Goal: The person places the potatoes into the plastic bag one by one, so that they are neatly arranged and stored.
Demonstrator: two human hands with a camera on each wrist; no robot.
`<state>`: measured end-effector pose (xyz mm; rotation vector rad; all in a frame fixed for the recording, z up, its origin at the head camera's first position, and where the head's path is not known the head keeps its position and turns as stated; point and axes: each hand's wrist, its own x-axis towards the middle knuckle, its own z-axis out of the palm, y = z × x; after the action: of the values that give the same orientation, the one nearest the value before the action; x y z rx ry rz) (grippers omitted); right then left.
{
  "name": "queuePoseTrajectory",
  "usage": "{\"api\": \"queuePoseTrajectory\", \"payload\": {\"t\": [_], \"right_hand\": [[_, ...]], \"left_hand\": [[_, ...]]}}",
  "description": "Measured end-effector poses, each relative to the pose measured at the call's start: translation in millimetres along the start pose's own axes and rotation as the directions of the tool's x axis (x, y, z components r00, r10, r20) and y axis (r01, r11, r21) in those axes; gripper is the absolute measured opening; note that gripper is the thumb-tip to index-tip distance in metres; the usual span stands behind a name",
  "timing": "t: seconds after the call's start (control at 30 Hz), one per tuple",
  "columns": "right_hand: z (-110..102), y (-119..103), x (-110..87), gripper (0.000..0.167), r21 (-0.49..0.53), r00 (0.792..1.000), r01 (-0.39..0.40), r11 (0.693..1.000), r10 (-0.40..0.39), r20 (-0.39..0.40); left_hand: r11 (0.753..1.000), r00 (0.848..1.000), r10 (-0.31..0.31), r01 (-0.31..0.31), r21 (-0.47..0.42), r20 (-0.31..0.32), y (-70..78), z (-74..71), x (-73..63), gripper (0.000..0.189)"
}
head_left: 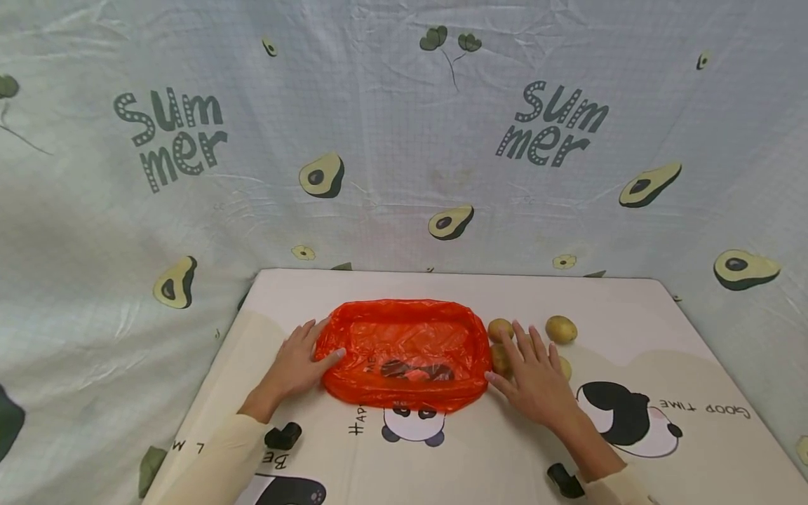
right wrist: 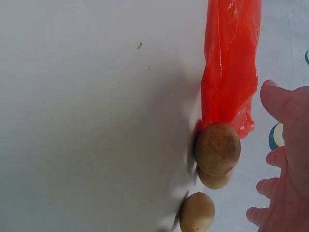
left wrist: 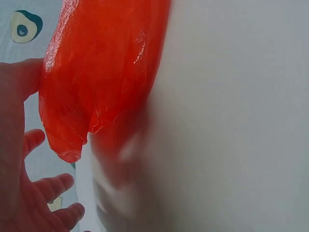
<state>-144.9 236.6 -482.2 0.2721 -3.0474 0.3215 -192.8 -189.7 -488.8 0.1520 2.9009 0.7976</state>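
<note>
Left hand (head_left: 298, 363): spread open, thumb laid on the left end of a red plastic bag (head_left: 404, 396). Right hand (head_left: 536, 384): opened flat, fingers extended over potatoes (head_left: 561, 330). Bag: set on a white table (head_left: 303, 286), mouth turned upward, long axis aligned left to right (table print is seen through its floor). Potatoes: grouped beside its right end.

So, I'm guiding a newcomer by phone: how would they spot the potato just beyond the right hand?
On the white table, find the red bag, then look past its right end to the potatoes. The wanted potato lies at their back right, the only one the right hand leaves wholly uncovered in the head view.
</note>
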Motion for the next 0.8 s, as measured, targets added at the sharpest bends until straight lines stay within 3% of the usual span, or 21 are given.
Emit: {"api": "queuePoseTrajectory", "payload": {"t": [0.57, 0.8], "right_hand": [[8.7, 1.0, -4.1, 0.088, 0.021, 1.0, 0.012, 1.0, -0.012, -0.026], [10.1, 0.9, -7.1, 0.085, 0.048, 0.999, 0.023, 0.999, -0.021, -0.041]], "left_hand": [[0.988, 1.0, 0.027, -0.026, -0.151, 0.007, 2.5, -3.6, 5.3, 0.08], [0.972, 0.999, -0.032, 0.04, -0.234, 0.035, 4.2, -7.8, 6.9, 0.077]]}}
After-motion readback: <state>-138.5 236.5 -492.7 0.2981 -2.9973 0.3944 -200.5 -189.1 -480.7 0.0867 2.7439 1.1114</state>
